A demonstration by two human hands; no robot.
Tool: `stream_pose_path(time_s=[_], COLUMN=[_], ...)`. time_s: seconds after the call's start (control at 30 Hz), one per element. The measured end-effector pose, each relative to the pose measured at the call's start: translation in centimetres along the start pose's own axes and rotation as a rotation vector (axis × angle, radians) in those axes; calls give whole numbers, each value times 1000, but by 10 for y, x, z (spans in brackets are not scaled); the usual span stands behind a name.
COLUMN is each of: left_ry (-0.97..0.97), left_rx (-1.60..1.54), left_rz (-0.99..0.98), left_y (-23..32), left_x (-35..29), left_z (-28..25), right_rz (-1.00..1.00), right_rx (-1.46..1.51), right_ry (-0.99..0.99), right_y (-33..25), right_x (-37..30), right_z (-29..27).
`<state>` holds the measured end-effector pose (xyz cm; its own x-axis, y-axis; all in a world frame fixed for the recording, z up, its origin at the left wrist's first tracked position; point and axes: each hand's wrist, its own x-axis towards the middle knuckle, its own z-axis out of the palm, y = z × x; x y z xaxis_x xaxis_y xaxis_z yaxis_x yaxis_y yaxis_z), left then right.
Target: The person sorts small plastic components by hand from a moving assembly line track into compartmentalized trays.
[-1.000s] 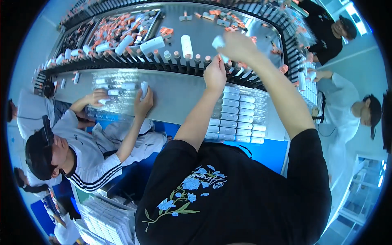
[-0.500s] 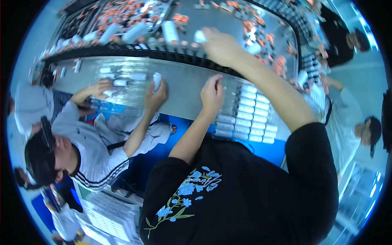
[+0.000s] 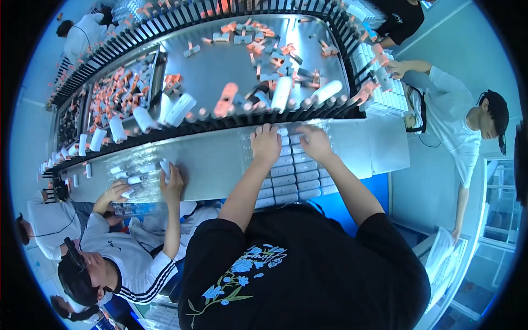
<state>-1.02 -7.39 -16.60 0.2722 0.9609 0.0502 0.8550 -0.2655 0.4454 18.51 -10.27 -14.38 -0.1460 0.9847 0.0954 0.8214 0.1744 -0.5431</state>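
In front of me a clear plastic tray (image 3: 247, 139) overhangs the front of the metal bench, filled with rows of white rounded pieces (image 3: 285, 180). My left hand (image 3: 265, 145) lies over its far left corner, fingers stretched forward. Just right of those fingertips is a white piece (image 3: 282, 132) at the tray's far end. My right hand (image 3: 315, 144) reaches over the far right part of the tray, its fingertips near the far row. Motion smears those fingers, so whether they hold anything is unclear.
Beyond the bench (image 3: 379, 144) runs a black rail with upright pegs (image 3: 258, 116), several carrying white or orange pieces. Behind it, a metal surface (image 3: 212, 66) holds scattered orange and grey parts. A co-worker (image 3: 126, 264) handles white pieces at left. White stacks (image 3: 379, 91) stand right.
My right hand has come back from the peg rail, where a white piece was at its fingertips, to the tray. My left hand has moved onto the tray's far left corner. The view has shifted.
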Motion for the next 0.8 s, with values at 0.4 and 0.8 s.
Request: stream_pose_path(time_s=[0.4,0.8], left_ry=[163,-78], left_rx=[-603,120], left_rz=[167,261], left_y=[80,101], left_x=[-30,100], left_z=[-116,-151], right_rz=[288,383], right_rx=[461,649], right_ry=[38,418], right_y=[-4,-27], right_x=[-46,11], right_z=[-60,-165])
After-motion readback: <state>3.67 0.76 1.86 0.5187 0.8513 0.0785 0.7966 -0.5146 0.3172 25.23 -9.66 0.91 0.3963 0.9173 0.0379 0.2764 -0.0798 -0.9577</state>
